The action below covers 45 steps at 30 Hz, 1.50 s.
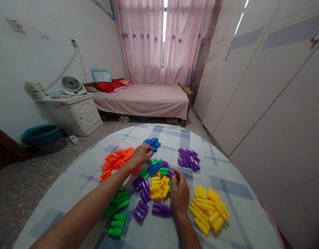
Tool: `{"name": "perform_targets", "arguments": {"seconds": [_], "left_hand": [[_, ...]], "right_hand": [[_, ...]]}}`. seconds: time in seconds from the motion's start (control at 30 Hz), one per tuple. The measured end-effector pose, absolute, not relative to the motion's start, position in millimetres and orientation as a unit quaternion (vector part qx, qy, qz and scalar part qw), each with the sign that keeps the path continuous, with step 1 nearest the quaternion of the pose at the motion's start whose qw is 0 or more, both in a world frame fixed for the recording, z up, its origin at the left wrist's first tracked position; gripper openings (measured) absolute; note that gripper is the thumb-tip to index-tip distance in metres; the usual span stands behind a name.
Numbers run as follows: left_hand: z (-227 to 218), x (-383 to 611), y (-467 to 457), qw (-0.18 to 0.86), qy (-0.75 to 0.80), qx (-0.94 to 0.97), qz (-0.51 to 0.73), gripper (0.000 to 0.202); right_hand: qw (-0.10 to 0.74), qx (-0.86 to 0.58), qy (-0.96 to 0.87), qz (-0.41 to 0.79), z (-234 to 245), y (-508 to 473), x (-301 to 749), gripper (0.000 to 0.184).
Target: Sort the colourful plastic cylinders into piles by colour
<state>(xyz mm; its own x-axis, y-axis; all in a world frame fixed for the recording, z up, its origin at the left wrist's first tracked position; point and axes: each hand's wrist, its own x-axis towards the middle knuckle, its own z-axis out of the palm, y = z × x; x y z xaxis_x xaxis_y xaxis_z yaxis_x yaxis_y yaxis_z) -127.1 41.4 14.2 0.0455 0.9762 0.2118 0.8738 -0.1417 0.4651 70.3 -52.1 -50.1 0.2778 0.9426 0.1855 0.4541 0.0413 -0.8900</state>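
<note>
From the head view, a round table under a checked cloth (227, 193) carries sorted heaps of plastic caps: an orange heap (116, 160) at the left, a blue heap (152, 143) at the far side, a purple heap (188, 159) to the right, a yellow heap (209, 210) at the near right, a green heap (117, 211) at the near left; a mixed pile (155, 181) of yellow, purple, green and blue caps lies in the middle, between the two forearms. Beyond the table stand a bed (146, 98), a white cabinet (76, 116) with a fan (71, 84) on it, pink curtains (161, 38) and wardrobe doors (265, 86).

The left hand (140, 155) reaches across the orange heap to the near edge of the blue heap, fingers curled down and loosely closed; what they pinch I cannot tell. The right hand (179, 193) rests at the mixed pile's right edge, fingers bent in toward the caps, touching them; whether it grips one is hidden.
</note>
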Motion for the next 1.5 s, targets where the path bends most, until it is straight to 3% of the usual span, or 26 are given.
{"name": "perform_targets", "arguments": {"seconds": [0.17,0.27,0.57,0.7,0.83,1.13,1.33,1.5], "left_hand": [[15,-114,3,0.113,0.582,0.799,0.104,0.042],[6,-109,-5,0.085,0.587,0.801,0.085,0.047],[4,-116,0,0.14,0.598,0.766,0.192,0.043],[19,-125,23,0.054,0.628,0.739,0.24,0.043],[26,-129,55,-0.013,0.681,0.7,0.213,0.037],[18,-132,76,0.001,0.693,0.69,0.209,0.031],[25,-120,-16,0.03,0.585,0.737,0.337,0.03],[-17,-118,-158,0.09,0.572,0.742,0.337,0.028]], "right_hand": [[0.472,-0.645,-0.542,0.26,-49,-52,70,0.036],[0.472,-0.642,-0.543,0.264,-49,-52,70,0.037],[0.474,-0.641,-0.545,0.261,-50,-52,71,0.036],[0.474,-0.639,-0.548,0.256,-50,-52,70,0.035],[0.482,-0.636,-0.548,0.252,-51,-52,70,0.035],[0.474,-0.643,-0.547,0.253,-51,-52,70,0.034],[0.475,-0.644,-0.545,0.251,-48,-53,69,0.035],[0.468,-0.648,-0.546,0.249,-46,-52,69,0.037]]}}
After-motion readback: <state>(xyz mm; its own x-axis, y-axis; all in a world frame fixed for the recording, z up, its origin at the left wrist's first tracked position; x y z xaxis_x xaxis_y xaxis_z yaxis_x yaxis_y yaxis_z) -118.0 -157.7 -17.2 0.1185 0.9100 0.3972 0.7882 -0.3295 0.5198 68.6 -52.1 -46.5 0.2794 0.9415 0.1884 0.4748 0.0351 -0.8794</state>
